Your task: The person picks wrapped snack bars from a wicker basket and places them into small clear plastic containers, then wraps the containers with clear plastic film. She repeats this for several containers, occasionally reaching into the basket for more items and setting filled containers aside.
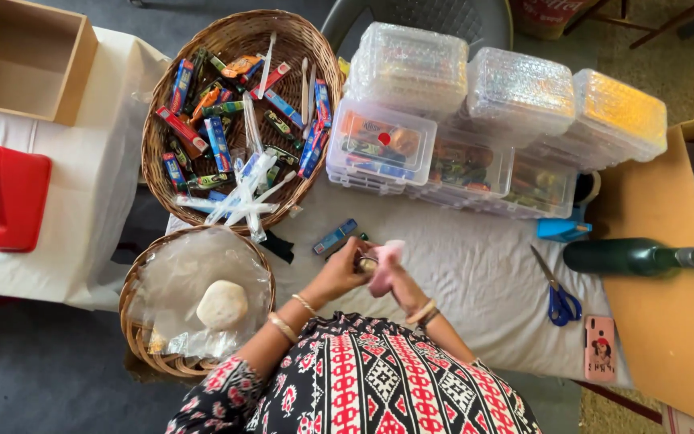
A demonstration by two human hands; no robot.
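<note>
Two hands meet at the near edge of a cloth-covered tabletop [475,273] in the head view. Left hand [339,273]: fingers curled closed around a small roundish item [367,261], too small to identify, held just above the cloth. Right hand [399,283]: fingers closed on a pale pink soft piece [385,261] that touches the small item, so both hands grip at one spot; bangles show on both wrists. Just beyond the hands, a small blue packet [334,238] lies flat on the cloth. Far left, a large oval wicker basket [238,32] holds many coloured packets and white plastic-wrapped sticks. Nearer and to the left of the hands, a smaller round basket [134,333] lined with clear plastic contains one pale rounded lump [222,305]. Behind the hands stand stacked clear plastic boxes [459,120], some filled with similar packets. To the right lie blue-handled scissors [557,293], a phone in a pink case [601,348] and a dark green bottle [632,257] on its side, resting on brown cardboard. At the far left sit a red tape dispenser [6,197] and an open cardboard box [26,56].
</note>
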